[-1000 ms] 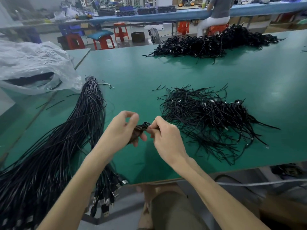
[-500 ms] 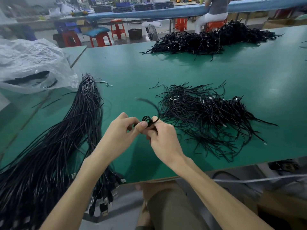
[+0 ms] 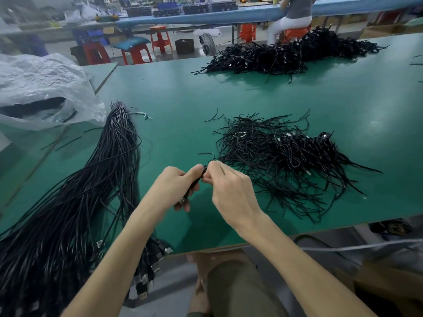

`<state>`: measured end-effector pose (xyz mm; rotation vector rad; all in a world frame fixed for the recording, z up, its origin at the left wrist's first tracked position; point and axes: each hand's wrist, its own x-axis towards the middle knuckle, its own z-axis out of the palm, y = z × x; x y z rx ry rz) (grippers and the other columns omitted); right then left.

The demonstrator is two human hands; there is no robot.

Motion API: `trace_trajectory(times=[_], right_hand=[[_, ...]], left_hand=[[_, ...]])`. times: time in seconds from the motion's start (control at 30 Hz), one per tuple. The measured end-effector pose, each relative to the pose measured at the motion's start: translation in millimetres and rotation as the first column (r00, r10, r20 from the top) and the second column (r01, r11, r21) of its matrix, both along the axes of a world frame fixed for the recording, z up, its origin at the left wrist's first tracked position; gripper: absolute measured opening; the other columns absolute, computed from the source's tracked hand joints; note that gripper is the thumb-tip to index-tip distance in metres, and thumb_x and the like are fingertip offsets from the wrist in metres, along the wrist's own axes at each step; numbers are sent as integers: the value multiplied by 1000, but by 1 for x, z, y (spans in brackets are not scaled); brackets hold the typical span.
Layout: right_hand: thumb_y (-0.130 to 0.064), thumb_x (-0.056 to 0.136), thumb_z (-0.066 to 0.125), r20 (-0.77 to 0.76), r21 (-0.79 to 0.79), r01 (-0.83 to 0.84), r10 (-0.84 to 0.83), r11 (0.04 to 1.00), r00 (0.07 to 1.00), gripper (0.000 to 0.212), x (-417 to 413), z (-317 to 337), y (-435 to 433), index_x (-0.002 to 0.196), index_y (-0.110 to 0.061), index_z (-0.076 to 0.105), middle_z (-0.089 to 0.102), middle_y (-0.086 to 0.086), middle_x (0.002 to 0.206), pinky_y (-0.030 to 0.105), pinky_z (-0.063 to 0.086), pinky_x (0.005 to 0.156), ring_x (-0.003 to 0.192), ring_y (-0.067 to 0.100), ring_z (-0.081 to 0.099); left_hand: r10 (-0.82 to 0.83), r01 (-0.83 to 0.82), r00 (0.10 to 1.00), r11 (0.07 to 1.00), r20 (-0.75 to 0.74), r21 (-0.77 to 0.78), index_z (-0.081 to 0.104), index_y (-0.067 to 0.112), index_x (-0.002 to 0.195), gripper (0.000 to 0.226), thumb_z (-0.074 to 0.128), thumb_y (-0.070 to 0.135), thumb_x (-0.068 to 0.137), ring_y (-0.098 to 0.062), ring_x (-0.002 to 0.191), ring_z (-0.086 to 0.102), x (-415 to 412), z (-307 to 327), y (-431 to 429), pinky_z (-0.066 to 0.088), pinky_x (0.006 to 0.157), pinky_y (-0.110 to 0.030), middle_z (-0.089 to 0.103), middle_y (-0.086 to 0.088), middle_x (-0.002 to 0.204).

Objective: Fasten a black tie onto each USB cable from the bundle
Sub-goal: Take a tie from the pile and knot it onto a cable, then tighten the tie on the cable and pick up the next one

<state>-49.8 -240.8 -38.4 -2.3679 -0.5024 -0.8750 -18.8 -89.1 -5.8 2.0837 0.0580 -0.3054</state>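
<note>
My left hand grips a coiled black USB cable, whose metal plug shows below the fingers. My right hand pinches a black tie at the top of that coil, fingertip to fingertip with the left thumb. The long bundle of black USB cables lies on the left of the green table, with plugs hanging over the near edge. A loose pile of black ties, mixed with tied cables, lies to the right of my hands.
A crumpled clear plastic bag sits at the far left. A large heap of black cables lies at the far edge. Stools and a seated person are beyond the table. My knee is below the table's near edge.
The tie's free end, sticking up half a second ago, is now drawn in between my fingertips. Both hands have stayed together over the table's near middle.
</note>
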Motion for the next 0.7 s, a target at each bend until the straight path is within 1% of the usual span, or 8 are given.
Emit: trace_trajectory(times=[0.17,0.23,0.3,0.33,0.4,0.5,0.57,0.7], right_hand=[[13,86,65,-140,46,49,-42,998,989,28,-3,-2,-13,84,-12,52,67,-4,84,25,39,58,85,11,70],[6,96,56,-319,170,103,-45,980,947,22,2,3,-25,87,-13,51,63,-10,87,33,48,64,84,11,68],[5,99,51,-388,249,187,-79,950,918,20,9,14,-45,91,-12,55,64,-9,90,28,55,65,80,5,64],[6,100,50,-381,269,226,-112,936,918,21,13,21,-56,92,-13,56,65,-5,92,22,53,62,78,2,62],[-2,102,53,-357,300,301,-185,905,915,18,20,36,-80,92,-16,57,66,-3,90,20,48,53,66,5,60],[-17,103,59,-392,258,428,-311,866,866,9,30,51,-120,94,-17,59,66,-4,79,41,58,60,63,26,67],[-21,103,61,-447,204,499,-374,842,813,10,36,50,-142,99,-12,64,69,-3,76,42,60,67,61,26,69],[-22,104,58,-512,154,553,-412,819,754,16,39,31,-159,102,-10,68,71,-1,76,37,59,75,60,15,69]], left_hand=[[-83,83,996,997,38,-4,72,3,67,61,51,46,105,-24,37,59,1,-2,-6,39,37,-21,62,-2,51],[-53,54,997,999,56,-6,71,-2,78,61,43,43,109,-24,39,61,2,-2,1,41,38,-22,69,-4,56],[8,-20,996,991,90,134,71,5,79,57,43,45,108,-23,44,65,5,-2,17,44,45,-25,72,-2,61],[29,-63,992,957,121,284,70,10,80,53,45,47,107,-24,49,67,7,-2,28,48,52,-28,73,-1,66],[63,-168,980,771,189,615,66,11,88,46,46,49,105,-30,70,70,10,-2,55,54,71,-37,73,-7,85],[154,-229,973,538,172,812,54,2,118,51,45,50,105,-42,104,60,12,0,85,41,79,-43,61,-23,120],[220,-170,973,506,63,846,43,-3,133,63,45,53,105,-44,118,56,12,1,94,37,81,-44,54,-26,134],[221,-62,973,508,-60,859,41,-4,131,71,55,57,99,-41,113,59,12,-2,96,42,78,-41,59,-24,128]])
